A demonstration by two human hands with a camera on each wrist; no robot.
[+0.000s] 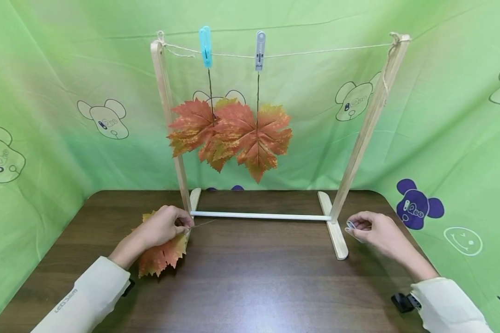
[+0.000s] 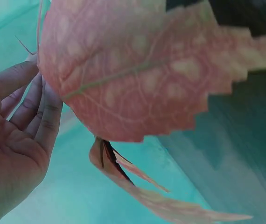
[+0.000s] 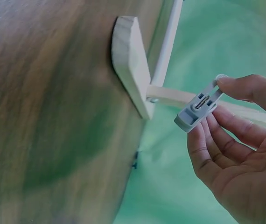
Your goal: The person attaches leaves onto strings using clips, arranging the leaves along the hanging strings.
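My left hand [image 1: 160,227] pinches an orange-and-yellow artificial maple leaf [image 1: 162,256] by its thin stem at the left of the table. In the left wrist view the leaf [image 2: 137,79] spreads large beside the fingers. Thumb and fingers of my right hand [image 1: 379,233] pinch a grey clothespin [image 3: 198,106], just right of the wooden stand. Two similar leaves hang by their stems from a string [image 1: 329,52]: the left leaf [image 1: 191,127] under a blue clothespin [image 1: 206,46], the right leaf [image 1: 260,134] under a grey clothespin [image 1: 260,51]. These two leaves overlap.
The string runs between a left wooden post [image 1: 165,97] and a right wooden post [image 1: 368,122]. A white rod [image 1: 260,216] joins them low down, and flat feet [image 1: 337,240] stand on the brown table [image 1: 250,277]. A green printed cloth [image 1: 87,69] hangs behind.
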